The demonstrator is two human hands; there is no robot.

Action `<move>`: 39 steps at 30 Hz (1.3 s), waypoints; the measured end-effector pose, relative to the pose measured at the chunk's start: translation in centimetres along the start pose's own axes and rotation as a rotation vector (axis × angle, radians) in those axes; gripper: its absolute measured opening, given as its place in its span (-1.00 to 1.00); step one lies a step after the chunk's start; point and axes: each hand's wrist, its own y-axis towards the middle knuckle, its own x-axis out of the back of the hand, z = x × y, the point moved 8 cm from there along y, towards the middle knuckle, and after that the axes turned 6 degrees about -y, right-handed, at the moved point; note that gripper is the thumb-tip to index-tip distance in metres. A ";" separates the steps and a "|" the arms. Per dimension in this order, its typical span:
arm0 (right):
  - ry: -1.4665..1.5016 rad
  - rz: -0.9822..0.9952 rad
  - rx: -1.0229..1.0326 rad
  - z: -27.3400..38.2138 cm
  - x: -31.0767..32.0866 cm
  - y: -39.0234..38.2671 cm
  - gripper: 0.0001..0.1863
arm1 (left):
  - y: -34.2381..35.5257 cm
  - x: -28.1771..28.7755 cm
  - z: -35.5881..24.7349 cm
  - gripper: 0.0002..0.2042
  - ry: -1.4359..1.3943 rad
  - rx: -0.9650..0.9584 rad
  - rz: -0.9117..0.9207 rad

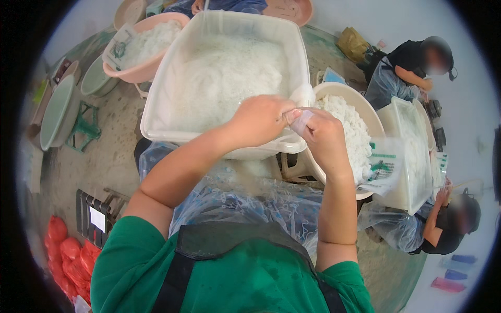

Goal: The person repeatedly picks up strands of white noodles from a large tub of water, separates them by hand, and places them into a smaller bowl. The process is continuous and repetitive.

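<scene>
My left hand (261,117) and my right hand (326,133) meet at the right front of a large white tub (156,83) holding white, soaked, stringy material (219,68). Both hands are closed on a small translucent, film-like piece (298,120), which wraps partly round my right fingers; what it is exactly is too small to tell. A white item (301,94) sits just above my hands at the tub's rim. Right of my hands, a cream basin (373,117) holds a white fluffy mass (349,125), with a printed clear bag (380,161) over its edge.
A pink basin (133,73) of white material is back left; green basins (55,120) and a green stool (83,128) stand left. Red bags (68,261) lie lower left. Co-workers (402,73) (443,224) sit right beside another tub (396,188); another person (235,6) is at the far side.
</scene>
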 end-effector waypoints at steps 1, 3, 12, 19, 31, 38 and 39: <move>0.008 -0.080 0.024 0.0 0.6 0.0 -0.86 | 0.2 1.0 -1.6 -0.62 0.186 -0.094 -0.031; 0.027 -0.238 0.081 0.4 1.6 -0.1 -0.85 | 0.3 2.2 -2.6 -0.59 0.004 -0.112 -0.188; 1.572 -0.528 -0.255 -9.1 0.2 -2.6 -0.74 | -1.6 -1.7 1.5 -0.67 -0.760 0.420 0.214; 1.747 -0.494 -0.295 -6.8 -1.2 -1.6 -0.81 | -3.9 -6.3 2.6 -0.77 -0.701 0.287 0.206; 2.352 -0.039 -0.073 -0.6 -0.1 -1.5 -0.78 | -6.0 -5.5 11.1 -0.88 -0.826 0.517 -0.446; 1.751 -0.366 -0.199 -0.9 0.5 -1.9 -0.84 | -4.7 -2.8 4.0 -0.81 -0.655 0.390 -0.291; 1.667 -0.394 -0.210 -1.0 0.3 -1.9 -0.84 | -4.0 -2.8 1.7 -0.76 -0.579 0.300 -0.193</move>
